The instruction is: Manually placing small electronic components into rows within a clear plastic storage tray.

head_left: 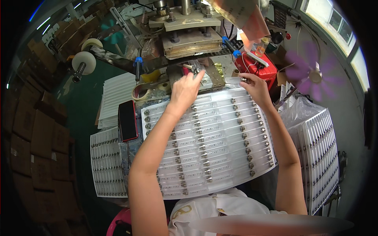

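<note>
Both hands, left hand [188,87] and right hand [252,84], pinch small metal fittings [244,80] beneath the press [193,41], risking crushed fingers.

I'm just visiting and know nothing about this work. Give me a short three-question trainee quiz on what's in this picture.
1. True or false: the dark phone lies to the left of the big sheet of packed metal parts.
2. What does the right hand pinch between its fingertips? A) a small metal part B) a roll of tape C) a pen
3. Where does the left hand reach: toward the press or toward the purple fan?

Key: 1 true. 2 A, the small metal part. 3 toward the base of the press.
</note>
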Motion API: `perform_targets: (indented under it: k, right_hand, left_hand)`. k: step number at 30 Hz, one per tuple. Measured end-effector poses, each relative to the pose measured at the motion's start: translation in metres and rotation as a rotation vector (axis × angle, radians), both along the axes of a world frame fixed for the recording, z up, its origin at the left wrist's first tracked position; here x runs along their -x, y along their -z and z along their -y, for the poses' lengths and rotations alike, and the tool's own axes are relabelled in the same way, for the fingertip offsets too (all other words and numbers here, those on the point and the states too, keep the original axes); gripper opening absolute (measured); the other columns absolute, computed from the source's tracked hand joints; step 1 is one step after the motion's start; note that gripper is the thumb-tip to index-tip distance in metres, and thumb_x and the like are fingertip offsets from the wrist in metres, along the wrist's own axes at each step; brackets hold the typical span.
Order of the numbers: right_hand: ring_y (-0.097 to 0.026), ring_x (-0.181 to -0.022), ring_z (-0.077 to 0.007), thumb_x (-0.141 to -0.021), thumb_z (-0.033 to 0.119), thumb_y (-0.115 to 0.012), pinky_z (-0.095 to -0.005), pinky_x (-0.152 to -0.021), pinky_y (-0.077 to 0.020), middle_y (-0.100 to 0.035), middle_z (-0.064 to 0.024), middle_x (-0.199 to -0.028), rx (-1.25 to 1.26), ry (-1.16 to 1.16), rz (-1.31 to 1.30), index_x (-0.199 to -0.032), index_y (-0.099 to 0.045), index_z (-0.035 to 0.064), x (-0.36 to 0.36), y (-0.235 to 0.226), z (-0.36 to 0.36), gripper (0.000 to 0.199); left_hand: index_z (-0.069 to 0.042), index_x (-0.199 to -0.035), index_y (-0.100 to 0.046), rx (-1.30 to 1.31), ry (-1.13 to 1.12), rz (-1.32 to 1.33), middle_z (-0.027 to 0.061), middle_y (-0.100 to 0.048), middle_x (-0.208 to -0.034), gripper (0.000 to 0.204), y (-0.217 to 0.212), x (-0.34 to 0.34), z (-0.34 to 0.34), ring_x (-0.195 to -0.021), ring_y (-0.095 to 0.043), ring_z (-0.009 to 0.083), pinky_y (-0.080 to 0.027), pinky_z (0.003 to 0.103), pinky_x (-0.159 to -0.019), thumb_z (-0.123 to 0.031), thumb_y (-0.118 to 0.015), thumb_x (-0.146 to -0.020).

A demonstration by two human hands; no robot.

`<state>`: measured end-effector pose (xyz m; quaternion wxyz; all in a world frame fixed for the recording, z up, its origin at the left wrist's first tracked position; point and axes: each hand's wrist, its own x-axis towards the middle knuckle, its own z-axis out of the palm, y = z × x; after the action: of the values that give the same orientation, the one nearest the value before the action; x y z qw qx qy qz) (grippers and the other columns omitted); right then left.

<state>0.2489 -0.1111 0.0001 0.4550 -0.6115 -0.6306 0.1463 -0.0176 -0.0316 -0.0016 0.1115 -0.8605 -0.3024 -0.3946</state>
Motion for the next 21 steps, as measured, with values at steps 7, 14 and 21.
perform_targets:
  k: [7, 14, 21]
  right_hand:
    - [-0.066, -0.087, -0.0252, -0.077, 0.004, -0.07, -0.0319, -0.076, -0.0536, -0.065, -0.0115, -0.105, -0.414, -0.044, 0.278, -0.108, -0.062, 0.0038, 0.067, 0.0, -0.053, 0.032]
    - [-0.061, -0.101, -0.0315, -0.073, 0.003, -0.071, -0.0374, -0.084, -0.0513, -0.061, -0.0111, -0.112, -0.41, -0.161, 0.556, -0.115, -0.059, 0.0067, 0.099, 0.017, -0.078, 0.044]
    - [-0.06, -0.102, -0.0334, -0.076, 0.02, -0.075, -0.0399, -0.086, -0.0482, -0.061, -0.0157, -0.115, -0.021, -0.177, 0.254, -0.129, -0.051, 0.0115, 0.095, 0.02, -0.104, 0.059]
  left_hand:
    - [-0.009, -0.104, -0.062, -0.088, 0.133, -0.071, 0.0039, -0.055, -0.067, 0.024, -0.002, 0.0, 0.009, -0.061, -0.059, 0.0203, -0.048, 0.033, -0.053, -0.008, -0.062, -0.079]
    - [-0.011, -0.109, -0.068, 0.528, 0.272, 0.118, 0.002, -0.056, -0.066, 0.031, 0.043, 0.089, 0.17, -0.057, -0.057, 0.018, -0.047, 0.03, -0.048, -0.008, -0.069, -0.078]
    - [-0.015, -0.107, -0.071, 0.691, 0.105, 0.241, 0.0033, -0.058, -0.074, 0.034, 0.052, 0.114, 0.208, -0.062, -0.059, 0.0191, -0.049, 0.03, -0.053, -0.005, -0.071, -0.075]
